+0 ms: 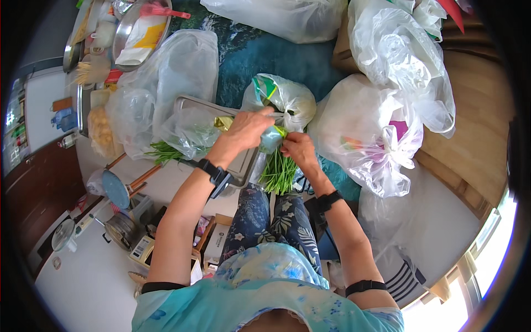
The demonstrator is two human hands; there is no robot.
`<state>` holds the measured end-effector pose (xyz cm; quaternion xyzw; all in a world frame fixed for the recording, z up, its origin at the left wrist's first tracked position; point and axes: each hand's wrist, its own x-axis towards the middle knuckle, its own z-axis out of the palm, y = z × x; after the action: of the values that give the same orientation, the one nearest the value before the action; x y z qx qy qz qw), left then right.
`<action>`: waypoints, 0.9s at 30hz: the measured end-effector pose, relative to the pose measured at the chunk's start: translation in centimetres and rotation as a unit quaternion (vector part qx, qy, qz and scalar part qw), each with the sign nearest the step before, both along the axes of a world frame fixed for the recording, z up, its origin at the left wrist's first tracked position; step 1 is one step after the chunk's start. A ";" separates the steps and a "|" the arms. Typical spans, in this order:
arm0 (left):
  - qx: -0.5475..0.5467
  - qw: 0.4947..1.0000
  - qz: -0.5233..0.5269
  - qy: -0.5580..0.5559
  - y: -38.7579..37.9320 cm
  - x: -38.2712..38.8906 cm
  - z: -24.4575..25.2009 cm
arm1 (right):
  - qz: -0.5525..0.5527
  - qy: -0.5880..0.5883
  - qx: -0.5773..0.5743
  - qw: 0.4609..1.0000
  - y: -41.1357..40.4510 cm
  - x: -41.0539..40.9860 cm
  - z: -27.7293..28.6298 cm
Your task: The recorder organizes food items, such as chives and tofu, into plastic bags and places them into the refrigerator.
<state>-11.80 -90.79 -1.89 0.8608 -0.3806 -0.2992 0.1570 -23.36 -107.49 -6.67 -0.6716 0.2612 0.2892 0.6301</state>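
A bunch of thin green stalks [278,171], likely garlic chives, lies before me with its ends towards my lap. A light-blue plastic wrap [271,140] with a yellow-green edge goes around its upper part. My left hand [251,127] lies over the wrap with curled fingers; what is under them is hidden. At the wrap's yellow-green edge, my right hand [299,148] pinches with thumb and fingertips. A metal tray [244,166] sits under my left forearm. On it rests a clear plastic bag [188,128] with more greens [165,152] sticking out. A shiny gold piece [224,123] shows beside my left wrist.
A knotted plastic bag [298,101] stands just beyond my hands. Larger filled bags [352,124] crowd the right side, and another plastic bag [186,62] stands at the left. A metal basin [124,50] is at far left. The table has a dark blue-green cover [274,62].
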 end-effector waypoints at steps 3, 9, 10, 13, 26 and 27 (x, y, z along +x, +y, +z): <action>-0.038 0.999 0.005 0.000 0.8 -1.4 0.9 | -0.001 -0.051 -0.205 0.978 -0.4 1.5 1.9; -0.042 0.999 -0.027 -0.011 1.7 -2.2 2.0 | -0.013 -0.274 -0.385 0.881 1.7 8.3 5.4; -0.045 0.999 -0.026 -0.011 1.9 -2.4 2.1 | 0.040 -0.284 -0.421 0.860 2.1 9.1 5.6; -0.062 0.998 -0.015 -0.013 2.7 -2.6 2.2 | 0.103 -0.309 -0.493 0.807 1.2 10.1 2.2; -0.151 0.958 0.141 0.199 5.1 -2.3 1.8 | 0.192 -0.289 -0.443 0.827 2.6 7.8 3.3; -0.155 0.958 0.138 0.197 5.0 -2.1 1.9 | 0.191 -0.286 -0.453 0.822 2.4 7.8 2.6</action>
<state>-13.94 -85.82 0.01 0.7944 -0.2610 -0.3753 0.4000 -15.55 -105.05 -4.06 -0.9706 0.0375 0.0475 0.2331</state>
